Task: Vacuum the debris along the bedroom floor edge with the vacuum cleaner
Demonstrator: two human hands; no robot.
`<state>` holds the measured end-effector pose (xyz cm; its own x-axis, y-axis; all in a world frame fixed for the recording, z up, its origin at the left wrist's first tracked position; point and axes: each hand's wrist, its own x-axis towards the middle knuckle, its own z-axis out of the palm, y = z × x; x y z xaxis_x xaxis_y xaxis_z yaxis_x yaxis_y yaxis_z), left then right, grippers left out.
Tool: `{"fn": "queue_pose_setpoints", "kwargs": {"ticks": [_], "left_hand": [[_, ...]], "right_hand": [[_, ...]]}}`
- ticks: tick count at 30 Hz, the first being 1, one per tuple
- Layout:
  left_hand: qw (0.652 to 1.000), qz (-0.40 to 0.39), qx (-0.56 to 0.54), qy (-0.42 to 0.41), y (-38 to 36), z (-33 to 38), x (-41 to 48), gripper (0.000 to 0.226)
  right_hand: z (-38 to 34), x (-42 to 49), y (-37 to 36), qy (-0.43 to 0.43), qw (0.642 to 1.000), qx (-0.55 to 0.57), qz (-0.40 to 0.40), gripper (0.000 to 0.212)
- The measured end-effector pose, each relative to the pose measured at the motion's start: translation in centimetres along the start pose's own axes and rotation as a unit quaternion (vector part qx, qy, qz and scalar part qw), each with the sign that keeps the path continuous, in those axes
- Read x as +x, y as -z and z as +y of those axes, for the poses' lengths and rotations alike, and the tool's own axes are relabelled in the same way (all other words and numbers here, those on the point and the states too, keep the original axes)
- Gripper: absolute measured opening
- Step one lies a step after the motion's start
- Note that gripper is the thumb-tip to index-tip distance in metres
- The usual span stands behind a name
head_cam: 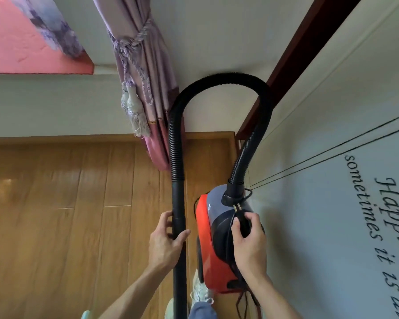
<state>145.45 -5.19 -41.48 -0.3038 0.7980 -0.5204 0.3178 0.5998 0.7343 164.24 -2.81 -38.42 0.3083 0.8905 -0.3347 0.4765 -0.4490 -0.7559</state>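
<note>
A red and dark grey canister vacuum cleaner (209, 247) is lifted off the wooden floor (67, 215), close to the wall on the right. My right hand (249, 240) grips its black carry handle together with the power plug (238, 212), whose two prongs stick out above my fingers. A black ribbed hose (219, 80) arches from the body's top over to a rigid black tube (179, 261). My left hand (167, 242) is curled round that tube. The tube's lower end and nozzle are out of sight. No debris shows.
A purple tied curtain (145, 84) with tassels hangs down to the floor by the hose. A wall (332, 203) with black lettering runs along the right, with a dark wooden frame (293, 65) in the corner. A pink bed (21, 47) lies upper left. My shoe (200, 288) is below the vacuum.
</note>
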Motion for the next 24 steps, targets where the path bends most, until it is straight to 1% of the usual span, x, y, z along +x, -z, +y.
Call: {"fn": "queue_pose_setpoints", "kwargs": {"ticks": [5,9,13,17,24], "left_hand": [[1.000,0.011,0.012,0.026,-5.5,-5.3,5.2,0.055],[0.999,-0.001,0.020,0.040,-9.3,-9.8,8.2,0.053],[0.998,0.008,0.026,0.049,-12.7,-13.7,11.7,0.051],[0.998,0.016,0.031,0.046,-15.7,-16.6,15.3,0.048],[0.996,0.014,0.044,0.071,-18.4,-20.3,19.9,0.053]], "right_hand": [[5.3,5.0,-3.7,0.013,1.000,0.006,0.014,0.009],[10.0,8.0,-6.7,0.033,0.999,-0.001,0.016,0.009],[14.3,10.9,-9.6,0.030,0.999,0.006,0.009,0.007],[18.3,13.6,-12.5,0.032,0.999,0.002,0.012,0.007],[22.9,16.6,-16.3,0.049,0.999,0.003,0.007,0.006]]}}
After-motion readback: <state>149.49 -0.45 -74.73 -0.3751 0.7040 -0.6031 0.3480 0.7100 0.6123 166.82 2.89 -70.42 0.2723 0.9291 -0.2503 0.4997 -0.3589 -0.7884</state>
